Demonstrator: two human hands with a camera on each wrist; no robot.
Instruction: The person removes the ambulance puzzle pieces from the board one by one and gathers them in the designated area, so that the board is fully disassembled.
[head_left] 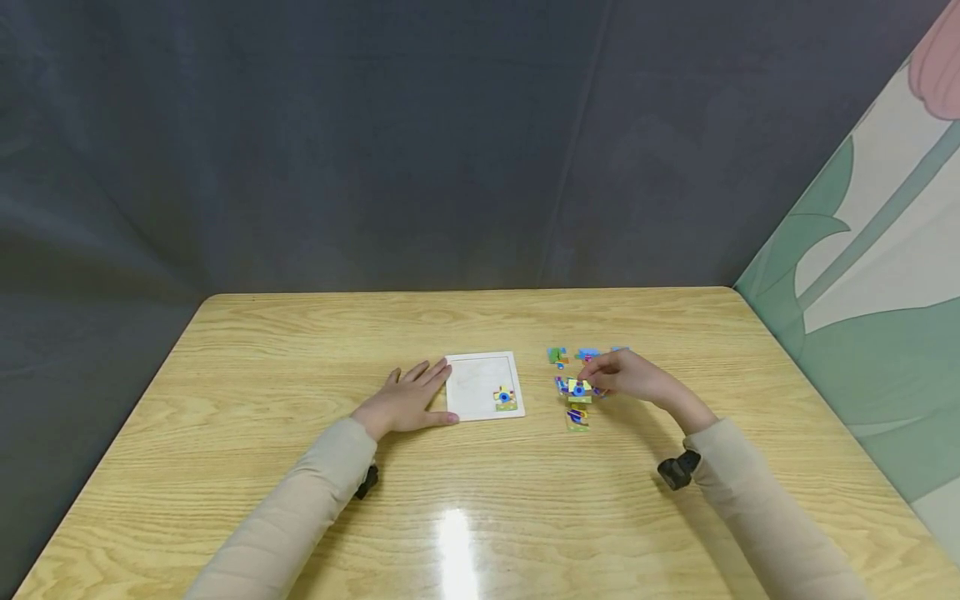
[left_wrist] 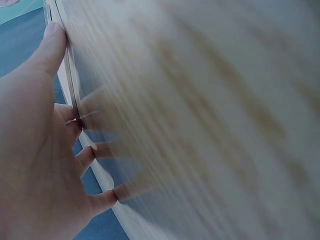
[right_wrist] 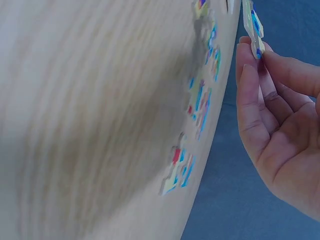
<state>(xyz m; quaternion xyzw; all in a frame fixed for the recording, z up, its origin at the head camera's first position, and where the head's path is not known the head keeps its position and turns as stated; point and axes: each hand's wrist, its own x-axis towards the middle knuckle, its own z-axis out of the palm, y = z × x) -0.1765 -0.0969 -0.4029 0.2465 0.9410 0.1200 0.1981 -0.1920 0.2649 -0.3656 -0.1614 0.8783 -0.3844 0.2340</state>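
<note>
My left hand (head_left: 408,402) lies with straight, spread fingers at the left edge of a white square puzzle tray (head_left: 472,392), thumb and fingertips touching its rim. One puzzle piece (head_left: 506,398), yellow, red and green with a blue round mark, sits in the tray's near right corner. Above the table to the right, my right hand (head_left: 626,375) pinches another puzzle piece (head_left: 579,389), yellow with a blue round mark, between thumb and fingers. In the right wrist view that held piece (right_wrist: 253,27) is seen nearly edge-on, raised off the table.
Several loose colourful pieces lie right of the tray, among them a green one (head_left: 557,357), a blue one (head_left: 588,354) and a near one (head_left: 577,419). The right hand partly covers others. A dark curtain (head_left: 450,150) stands behind the wooden table (head_left: 300,333); a painted wall (head_left: 885,292) borders the right.
</note>
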